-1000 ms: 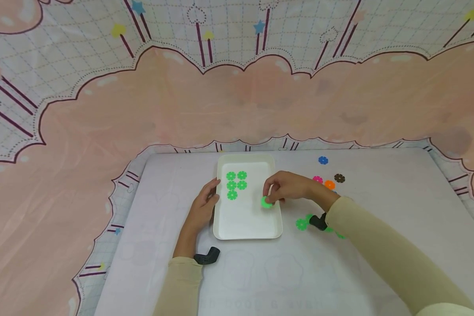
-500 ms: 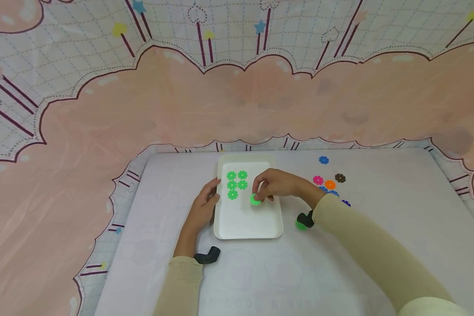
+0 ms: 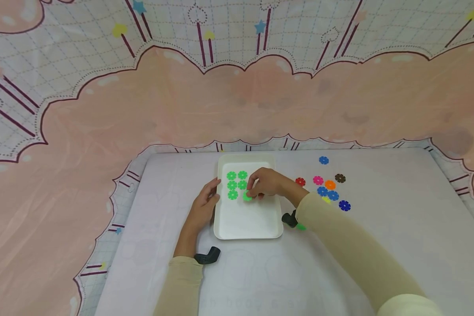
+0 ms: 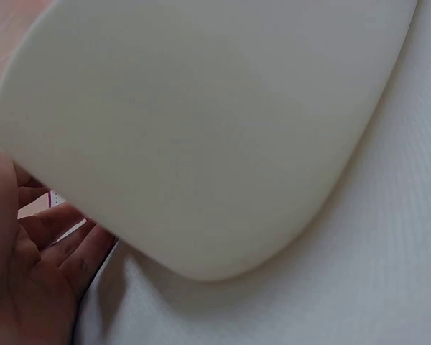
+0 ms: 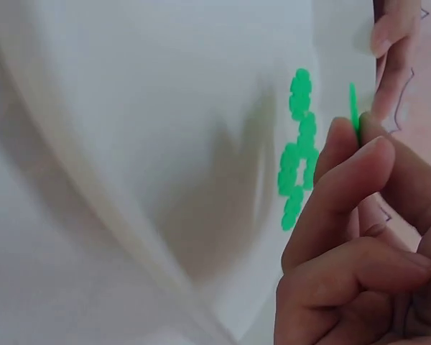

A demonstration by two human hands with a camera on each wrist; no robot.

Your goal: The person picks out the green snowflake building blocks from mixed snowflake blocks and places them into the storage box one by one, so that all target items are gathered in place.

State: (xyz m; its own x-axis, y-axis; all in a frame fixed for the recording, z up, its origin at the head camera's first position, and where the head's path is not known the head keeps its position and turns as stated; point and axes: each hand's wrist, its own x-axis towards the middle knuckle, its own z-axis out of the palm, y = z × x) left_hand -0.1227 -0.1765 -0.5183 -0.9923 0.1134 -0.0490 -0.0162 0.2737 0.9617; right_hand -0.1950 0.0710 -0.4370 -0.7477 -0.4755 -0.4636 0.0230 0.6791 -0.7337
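Note:
A white tray (image 3: 256, 226) lies on the table with several green flower discs (image 3: 236, 180) set in a block at its upper left. My right hand (image 3: 262, 184) pinches one more green disc (image 3: 247, 196) just above the tray floor, right beside that block. The right wrist view shows this disc (image 5: 353, 115) edge-on between fingertips, with the laid discs (image 5: 297, 151) behind. My left hand (image 3: 205, 204) rests with straight fingers against the tray's left rim; its fingers (image 4: 54, 241) show under the tray's edge (image 4: 201, 144) in the left wrist view.
Right of the tray lie loose discs: red (image 3: 300, 181), pink (image 3: 317, 180), orange (image 3: 330, 184), brown (image 3: 340, 177), blue (image 3: 324, 160), dark blue (image 3: 344, 205). A green disc (image 3: 301, 227) peeks from under my right forearm. A patterned cloth backs the table.
My right hand carried the green disc leftward across the tray, from its right side to beside the block of laid discs. The left hand stayed on the rim.

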